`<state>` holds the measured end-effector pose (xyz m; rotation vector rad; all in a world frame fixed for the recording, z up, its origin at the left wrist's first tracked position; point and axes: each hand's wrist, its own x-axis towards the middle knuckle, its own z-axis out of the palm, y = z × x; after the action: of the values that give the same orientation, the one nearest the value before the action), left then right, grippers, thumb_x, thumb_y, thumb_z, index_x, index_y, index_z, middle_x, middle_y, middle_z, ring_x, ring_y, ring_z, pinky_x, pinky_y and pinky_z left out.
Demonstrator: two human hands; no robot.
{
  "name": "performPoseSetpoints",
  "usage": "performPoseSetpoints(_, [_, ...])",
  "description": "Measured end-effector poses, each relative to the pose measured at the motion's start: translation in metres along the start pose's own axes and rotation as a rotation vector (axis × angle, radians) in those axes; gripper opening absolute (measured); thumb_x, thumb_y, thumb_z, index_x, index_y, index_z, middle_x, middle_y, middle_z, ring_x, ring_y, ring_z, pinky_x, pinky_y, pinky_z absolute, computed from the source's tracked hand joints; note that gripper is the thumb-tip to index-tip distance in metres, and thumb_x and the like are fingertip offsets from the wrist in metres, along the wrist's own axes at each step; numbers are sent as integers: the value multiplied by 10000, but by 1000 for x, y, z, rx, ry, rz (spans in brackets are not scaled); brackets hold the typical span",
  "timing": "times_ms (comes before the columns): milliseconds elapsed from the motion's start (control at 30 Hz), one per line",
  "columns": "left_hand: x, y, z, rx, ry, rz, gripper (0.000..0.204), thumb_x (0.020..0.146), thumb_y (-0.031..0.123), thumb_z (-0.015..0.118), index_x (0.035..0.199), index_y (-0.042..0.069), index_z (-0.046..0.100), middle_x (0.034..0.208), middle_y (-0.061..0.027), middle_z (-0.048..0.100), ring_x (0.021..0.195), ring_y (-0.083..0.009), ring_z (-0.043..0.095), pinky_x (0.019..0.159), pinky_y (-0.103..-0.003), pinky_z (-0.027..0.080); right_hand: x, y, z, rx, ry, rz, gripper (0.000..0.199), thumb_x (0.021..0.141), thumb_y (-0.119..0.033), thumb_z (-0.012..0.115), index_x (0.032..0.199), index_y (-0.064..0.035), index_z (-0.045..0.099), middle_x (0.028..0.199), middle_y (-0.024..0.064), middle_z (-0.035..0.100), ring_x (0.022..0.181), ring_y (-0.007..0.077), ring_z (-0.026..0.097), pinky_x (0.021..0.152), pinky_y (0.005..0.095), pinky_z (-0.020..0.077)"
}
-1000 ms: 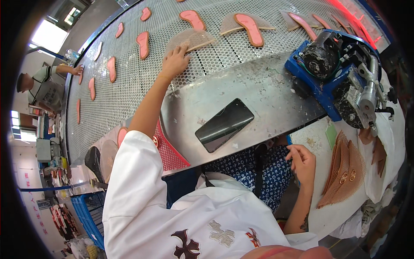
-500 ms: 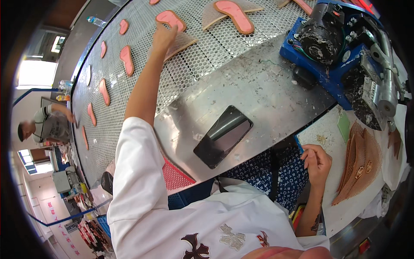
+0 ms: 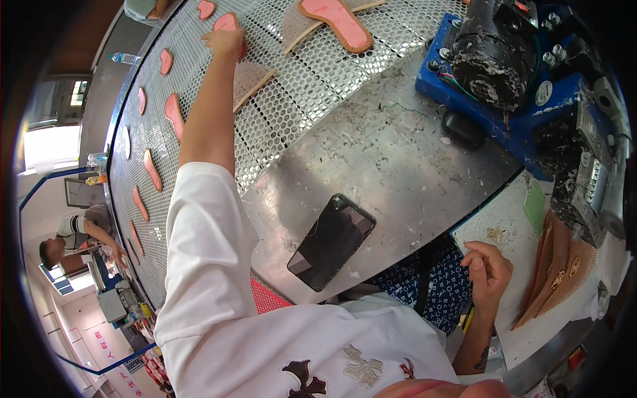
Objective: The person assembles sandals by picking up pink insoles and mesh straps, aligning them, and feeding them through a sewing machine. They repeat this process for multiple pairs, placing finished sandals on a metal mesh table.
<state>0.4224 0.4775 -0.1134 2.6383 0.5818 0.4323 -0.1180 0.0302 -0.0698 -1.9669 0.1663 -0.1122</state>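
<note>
My left hand [image 3: 227, 44] reaches far out over the metal mesh bed and grips a pink insole with a brown edge [image 3: 226, 22]. Part of that insole is hidden under the fingers, and one finger sticks out to the left. Just below the wrist lies a beige mesh shoe piece [image 3: 251, 85]. To the right, another pink insole [image 3: 340, 25] lies on a larger beige mesh piece [image 3: 302, 30]. My right hand [image 3: 489, 273] rests by the edge of a white board, loosely bent and open, with nothing visible in it.
Several pink insoles [image 3: 152, 170] lie along the perforated mesh bed [image 3: 265, 126]. A black phone [image 3: 332, 242] rests on the steel plate [image 3: 391, 152]. At right stand a blue machine with a motor [image 3: 491, 73] and brown perforated shoe uppers [image 3: 561, 268]. Another person [image 3: 83, 229] is beyond the far-left edge.
My left hand has moved away and to the left with the insole, now covering more of it. The view has shifted slightly. My right hand's fingers have loosened a little.
</note>
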Motion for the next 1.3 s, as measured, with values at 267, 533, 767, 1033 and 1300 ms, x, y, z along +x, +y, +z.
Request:
performPoseSetpoints(267, [-18,11,-62,-516,366,435,960,668,304,847,1289,-190,307,1281,-347,489,1167,-398,543,989,-377,438,-1,0,-1,86,6,18,230,940,-122,539,1041,41,665,681,63,626,588,76,543,523,207,383])
performPoseSetpoints(533, [-221,-18,-145,-882,83,167,1102,711,188,823,1452,-175,92,1298,-289,502,1156,-330,567,921,-348,495,1,5,0,152,-54,-125,354,993,-271,485,1079,31,647,697,66,634,526,53,475,488,203,346])
performPoseSetpoints(767, [-249,-49,-122,-790,-201,37,842,782,188,806,1419,-86,327,1262,-160,547,1083,-229,577,883,-297,484,1,10,2,218,-87,-151,356,986,-281,479,1097,6,658,701,62,647,523,61,479,488,216,365])
performPoseSetpoints(1033, [-257,-48,-114,-692,-140,348,578,952,275,529,1387,-67,360,1309,-211,506,1185,-301,516,1012,-379,396,-31,-10,-27,150,372,-290,183,953,-115,568,955,26,685,800,86,674,620,112,566,593,232,451])
performPoseSetpoints(1300, [-410,54,-191,-819,-309,708,680,917,90,574,1504,34,235,1426,-185,426,1236,-265,522,1042,-388,421,-51,3,-134,-843,688,59,580,915,-292,648,1400,-39,455,1430,217,426,1328,386,379,1102,458,324])
